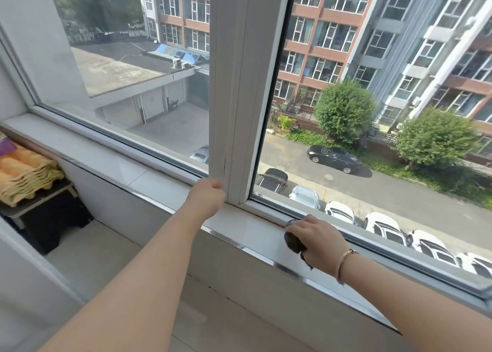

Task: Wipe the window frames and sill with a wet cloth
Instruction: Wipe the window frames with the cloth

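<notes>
Head view, showing the window from above: the white central frame post (234, 85) rose between two panes, and the pale sill (159, 176) ran beneath them along the bottom frame rail (372, 242). You braced your left hand (209, 196) against the foot of the post, its fingers curled toward that edge; whether they gripped it could not be told. Your right hand (318, 237), a bracelet (343, 263) at the wrist, was closed around the dark bunched cloth (294, 241), which pressed on the sill just beside the rail, to the right of the post. Folded yellow towels (26, 176) lay on a low stand at far left. The step in hand appeared to be wiping the junction of sill and rail; the next move probably called for dragging the cloth along that seam with steady downward pressure.
</notes>
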Tool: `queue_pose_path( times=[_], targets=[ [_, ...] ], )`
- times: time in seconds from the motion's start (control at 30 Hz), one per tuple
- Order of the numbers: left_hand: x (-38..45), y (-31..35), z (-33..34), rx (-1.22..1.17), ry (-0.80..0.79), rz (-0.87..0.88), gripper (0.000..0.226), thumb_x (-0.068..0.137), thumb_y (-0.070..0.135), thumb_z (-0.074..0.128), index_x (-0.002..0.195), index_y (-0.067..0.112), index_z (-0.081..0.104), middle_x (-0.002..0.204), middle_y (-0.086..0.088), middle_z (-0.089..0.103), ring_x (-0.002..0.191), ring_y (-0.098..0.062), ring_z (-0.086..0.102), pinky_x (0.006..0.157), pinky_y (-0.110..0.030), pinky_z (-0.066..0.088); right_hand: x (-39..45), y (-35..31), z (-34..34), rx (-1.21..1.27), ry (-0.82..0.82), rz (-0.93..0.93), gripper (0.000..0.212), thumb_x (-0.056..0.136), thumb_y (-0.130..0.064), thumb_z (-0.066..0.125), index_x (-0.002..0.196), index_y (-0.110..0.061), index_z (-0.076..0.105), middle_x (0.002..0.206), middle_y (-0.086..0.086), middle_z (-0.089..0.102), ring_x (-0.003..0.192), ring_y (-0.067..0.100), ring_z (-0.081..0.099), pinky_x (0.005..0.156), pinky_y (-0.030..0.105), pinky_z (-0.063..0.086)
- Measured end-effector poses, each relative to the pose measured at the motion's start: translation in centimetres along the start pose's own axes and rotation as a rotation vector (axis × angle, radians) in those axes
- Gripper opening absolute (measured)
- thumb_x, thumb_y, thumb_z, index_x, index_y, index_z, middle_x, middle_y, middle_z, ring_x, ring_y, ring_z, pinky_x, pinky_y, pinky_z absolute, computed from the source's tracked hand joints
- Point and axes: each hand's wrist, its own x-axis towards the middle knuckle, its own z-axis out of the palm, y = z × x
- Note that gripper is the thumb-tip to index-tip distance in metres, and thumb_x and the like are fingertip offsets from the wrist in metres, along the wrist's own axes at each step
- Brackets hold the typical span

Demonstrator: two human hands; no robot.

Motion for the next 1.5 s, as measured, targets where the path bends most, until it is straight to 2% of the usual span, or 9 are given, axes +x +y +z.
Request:
queue_pose_path(
  times=[0.17, 0.3, 0.57, 0.87, 1.0, 1.1, 1.27, 1.4, 1.5],
  targets=[
    [-2.9, 1.9, -1.1, -0.146, -0.087, 0.063, 0.045, 0.093, 0.019, 0.055, 0.137, 0.021, 0.045, 0.137, 0.003, 0.049, 0.123, -0.019, 0.049, 0.093, -0.031, 0.043, 2.8, -3.7, -7.1, 0.895, 0.285, 0.482, 0.008, 0.094, -0.022, 0.053, 0.099, -0.016, 0.05, 0.088, 0.001, 0.063, 0.081, 0.021, 0.061, 0.07, 0.034, 0.052],
    [-5.3, 2.6, -1.9, -0.255, -0.24, 0.078, 0.047, 0.083, 0.035, 0.069, 0.124, 0.023, 0.05, 0.122, 0.005, 0.056, 0.107, -0.017, 0.06, 0.087, -0.041, 0.054, 5.1, -6.3, -10.9, 1.369, 0.24, 0.592, 0.013, 0.097, -0.025, 0.049, 0.093, -0.018, 0.06, 0.099, 0.012, 0.067, 0.094, 0.029, 0.065, 0.08, 0.049, 0.056],
    [-5.0, 1.8, -4.6, -0.2, 0.067, 0.194, 0.016, 0.078, 0.0, 0.063, 0.09, 0.01, 0.058, 0.085, -0.007, 0.064, 0.082, -0.025, 0.064, 0.075, -0.035, 0.055, 7.6, -10.0, -14.4, 1.507, 0.045, 0.549, 0.01, 0.09, -0.014, 0.06, 0.09, -0.005, 0.063, 0.099, 0.022, 0.068, 0.085, 0.026, 0.066, 0.081, 0.042, 0.057],
    [-4.3, 1.1, -5.7, -0.13, 0.119, 0.209, 0.024, 0.082, 0.035, 0.067, 0.091, 0.015, 0.059, 0.082, -0.002, 0.064, 0.073, -0.016, 0.062, 0.06, -0.023, 0.046, 9.9, -10.1, -16.1, 1.849, 0.098, 0.585, 0.015, 0.088, 0.001, 0.058, 0.102, -0.001, 0.057, 0.097, 0.022, 0.064, 0.082, 0.031, 0.065, 0.068, 0.04, 0.056],
    [-4.3, 1.2, -5.7, -0.168, 0.153, 0.3, 0.024, 0.09, 0.03, 0.057, 0.073, 0.013, 0.059, 0.062, 0.004, 0.051, 0.063, -0.015, 0.046, 0.057, -0.024, 0.035, 9.9, -9.5, -16.4, 1.95, 0.078, 0.676, 0.017, 0.088, -0.005, 0.061, 0.104, 0.001, 0.059, 0.092, 0.02, 0.067, 0.067, 0.025, 0.068, 0.05, 0.029, 0.055],
    [-4.5, 1.8, -5.8, -0.334, 0.079, 0.225, 0.027, 0.096, 0.028, 0.046, 0.087, 0.011, 0.065, 0.074, -0.001, 0.062, 0.072, -0.017, 0.056, 0.07, -0.033, 0.052, 9.5, -9.2, -16.2, 2.2, 0.016, 0.738, 0.032, 0.087, -0.014, 0.064, 0.111, 0.004, 0.051, 0.093, 0.018, 0.063, 0.059, 0.023, 0.067, 0.046, 0.028, 0.055],
    [-4.7, 1.7, -6.2, -0.761, -0.142, -0.064, 0.044, 0.102, 0.038, 0.03, 0.114, 0.007, 0.059, 0.11, -0.017, 0.067, 0.092, -0.03, 0.066, 0.07, -0.036, 0.058, 9.5, -8.4, -12.6, 2.173, -0.146, 0.753, 0.101, 0.06, -0.061, 0.075, 0.137, -0.007, 0.035, 0.122, 0.015, 0.059, 0.101, 0.027, 0.059, 0.079, 0.034, 0.048],
    [-3.9, 1.0, -6.8, -0.823, -0.293, -0.12, 0.065, 0.099, 0.052, 0.016, 0.121, 0.01, 0.06, 0.113, -0.013, 0.069, 0.093, -0.023, 0.066, 0.064, -0.028, 0.055, 8.6, -9.5, -10.0, 2.12, -0.477, 0.678, 0.092, 0.074, -0.079, 0.045, 0.134, -0.01, 0.046, 0.123, 0.014, 0.061, 0.119, 0.034, 0.054, 0.102, 0.049, 0.04],
    [-3.9, 1.0, -6.3, -0.795, -0.287, -0.236, 0.075, 0.095, 0.06, 0.014, 0.107, 0.003, 0.061, 0.093, -0.014, 0.071, 0.074, -0.024, 0.069, 0.053, -0.026, 0.053, 8.3, -10.0, -10.3, 2.085, -0.43, 0.638, 0.055, 0.091, -0.05, 0.049, 0.125, -0.006, 0.047, 0.096, 0.011, 0.069, 0.091, 0.025, 0.065, 0.089, 0.039, 0.048]
  ],
)
